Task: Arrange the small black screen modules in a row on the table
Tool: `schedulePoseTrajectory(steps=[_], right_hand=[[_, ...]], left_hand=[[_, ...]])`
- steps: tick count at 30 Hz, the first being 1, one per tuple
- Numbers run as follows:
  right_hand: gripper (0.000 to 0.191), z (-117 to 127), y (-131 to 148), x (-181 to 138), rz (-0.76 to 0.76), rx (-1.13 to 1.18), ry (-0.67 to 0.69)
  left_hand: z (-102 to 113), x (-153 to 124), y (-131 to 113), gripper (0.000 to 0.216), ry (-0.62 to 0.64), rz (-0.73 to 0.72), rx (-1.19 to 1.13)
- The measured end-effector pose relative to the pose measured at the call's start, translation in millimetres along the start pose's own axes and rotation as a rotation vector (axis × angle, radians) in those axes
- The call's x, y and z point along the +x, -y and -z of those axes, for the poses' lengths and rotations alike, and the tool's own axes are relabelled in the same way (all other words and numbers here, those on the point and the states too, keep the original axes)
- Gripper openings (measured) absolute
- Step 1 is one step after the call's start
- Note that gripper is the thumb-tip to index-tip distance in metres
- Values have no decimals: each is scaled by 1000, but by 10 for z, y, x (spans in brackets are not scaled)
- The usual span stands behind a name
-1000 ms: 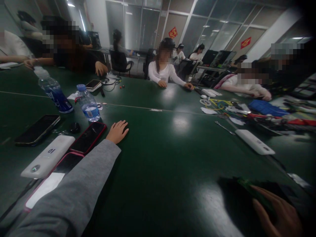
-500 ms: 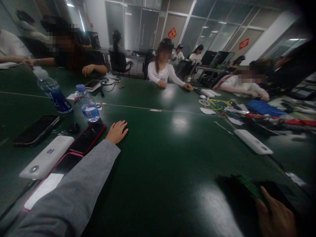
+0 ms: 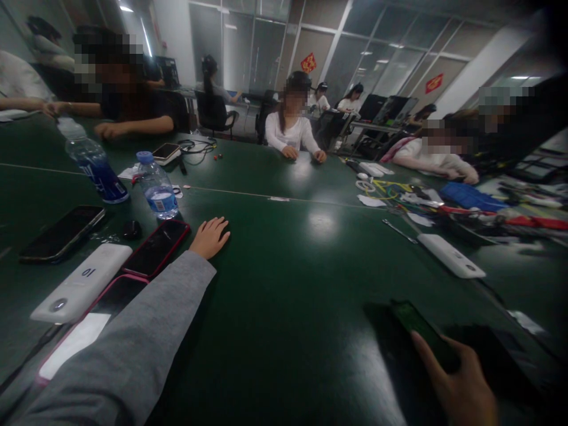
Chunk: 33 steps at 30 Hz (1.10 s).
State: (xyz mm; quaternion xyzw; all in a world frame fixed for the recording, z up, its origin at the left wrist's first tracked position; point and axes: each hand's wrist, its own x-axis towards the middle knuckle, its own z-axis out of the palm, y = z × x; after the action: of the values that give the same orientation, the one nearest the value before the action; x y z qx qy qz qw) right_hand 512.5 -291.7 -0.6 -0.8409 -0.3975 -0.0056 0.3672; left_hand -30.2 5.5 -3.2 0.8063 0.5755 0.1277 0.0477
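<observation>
My left hand [image 3: 210, 238] lies flat on the dark green table [image 3: 284, 278], palm down, fingers stretched out and nothing in them. Right beside it is a red-edged phone [image 3: 156, 248], and the grey sleeve covers part of a pink-edged phone [image 3: 122, 296]. At the lower right, my right hand [image 3: 459, 376] grips a dark, flat phone [image 3: 423, 331] by its sides, thumb on the near edge. The phone is tilted above the tabletop and looks greenish; its far end points to the upper left.
A water bottle [image 3: 156, 188], a blue drink bottle [image 3: 95, 163], a black phone [image 3: 62, 234] and a white power bank [image 3: 84, 281] stand or lie at left. At right are another white power bank [image 3: 451, 255], a wrench [image 3: 399, 231] and tangled cables [image 3: 390, 190]. Several people sit around.
My right hand has moved left with the phone, which now shows more clearly. My left hand has stayed put. The person opposite has drawn one hand inward; the person at left has shifted an arm.
</observation>
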Motion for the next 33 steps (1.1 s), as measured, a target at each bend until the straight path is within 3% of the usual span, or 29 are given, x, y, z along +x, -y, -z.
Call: schedulePoseTrajectory(steps=[3, 7, 12, 17, 20, 26, 30, 33], right_hand=[[72, -351, 593, -52, 277, 27, 63], [61, -1047, 1362, 14, 689, 27, 132], [44, -1846, 2333, 152, 810, -60, 181], [49, -2261, 3070, 103, 906, -116, 308], [58, -2303, 3225, -44, 992, -160, 382], [51, -2197, 3250, -303, 1166, -179, 464], [57, -2100, 3208, -290, 1121, -114, 442], [58, -1879, 2947, 42, 989, -12, 371]], left_hand=[[6, 1, -7, 54, -3, 0, 6], [14, 5, 2, 54, -2, -5, 4], [9, 9, 7, 55, 5, -5, -4], [7, -3, -32, 54, -30, 9, 10], [5, -3, -35, 53, -30, 8, 18], [-3, 9, -20, 52, -25, 9, 22], [6, 6, -21, 53, -19, 7, 17], [-3, 12, 1, 55, -7, -3, 7]])
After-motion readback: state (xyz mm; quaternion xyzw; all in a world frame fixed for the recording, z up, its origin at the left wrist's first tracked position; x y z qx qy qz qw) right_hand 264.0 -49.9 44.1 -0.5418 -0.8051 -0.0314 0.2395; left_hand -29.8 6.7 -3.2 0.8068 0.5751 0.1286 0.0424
